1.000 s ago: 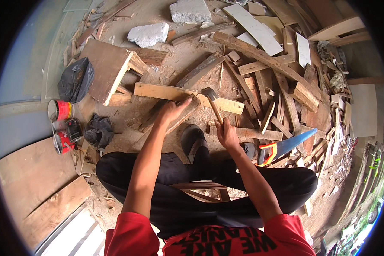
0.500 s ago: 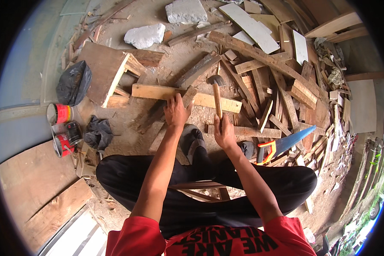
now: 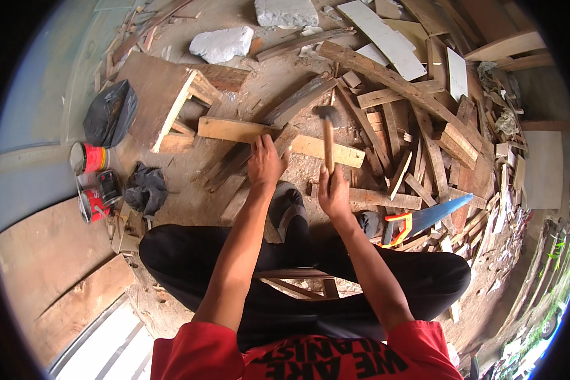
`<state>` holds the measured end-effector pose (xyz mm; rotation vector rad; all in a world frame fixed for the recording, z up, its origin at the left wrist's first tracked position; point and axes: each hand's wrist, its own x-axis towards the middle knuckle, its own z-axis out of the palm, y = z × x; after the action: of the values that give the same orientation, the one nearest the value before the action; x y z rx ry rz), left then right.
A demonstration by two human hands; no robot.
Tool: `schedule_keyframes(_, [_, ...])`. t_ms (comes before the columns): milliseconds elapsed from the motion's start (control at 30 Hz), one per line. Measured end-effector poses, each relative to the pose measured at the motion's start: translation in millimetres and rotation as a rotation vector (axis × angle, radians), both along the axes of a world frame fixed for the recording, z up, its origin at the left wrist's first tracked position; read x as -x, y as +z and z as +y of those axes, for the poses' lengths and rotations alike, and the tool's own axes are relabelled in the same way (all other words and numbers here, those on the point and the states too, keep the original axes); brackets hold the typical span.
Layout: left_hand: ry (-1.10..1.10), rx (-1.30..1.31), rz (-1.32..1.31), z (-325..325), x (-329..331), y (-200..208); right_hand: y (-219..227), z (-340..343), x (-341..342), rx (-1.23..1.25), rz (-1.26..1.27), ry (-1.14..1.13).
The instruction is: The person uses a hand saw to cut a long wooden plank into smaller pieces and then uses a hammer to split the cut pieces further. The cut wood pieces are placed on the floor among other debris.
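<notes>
Your left hand (image 3: 265, 166) pins the pale plank (image 3: 278, 137) lying across the scrap wood while your right hand (image 3: 334, 195) grips the raised hammer (image 3: 327, 136), so nailing looks underway, not finished.

Counts, seen from the head camera
One hammer (image 3: 327, 136); one handsaw (image 3: 424, 220); two white stone blocks (image 3: 221, 43) upper frame; one black bag (image 3: 109, 113); two red tins (image 3: 88, 158) at left.

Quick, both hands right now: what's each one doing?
Left hand: fingers pressed down on the light wooden plank, gripping nothing.
Right hand: closed around the hammer handle, head raised.
</notes>
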<state>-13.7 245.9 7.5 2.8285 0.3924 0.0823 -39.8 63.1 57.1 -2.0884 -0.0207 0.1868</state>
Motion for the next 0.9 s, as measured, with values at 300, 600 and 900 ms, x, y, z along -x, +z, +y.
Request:
schedule_keyframes(300, [0.119, 0.4, 0.359, 49, 22, 1, 3, 0, -6, 0.124, -0.072, 0.059])
schedule_keyframes(600, [0.265, 0.302, -0.134, 155, 74, 65, 36, 64, 2, 0.042, -0.092, 0.154])
schedule_keyframes(900, [0.474, 0.501, -0.152, 236, 131, 140, 158, 147, -21, 0.297, -0.396, 0.518])
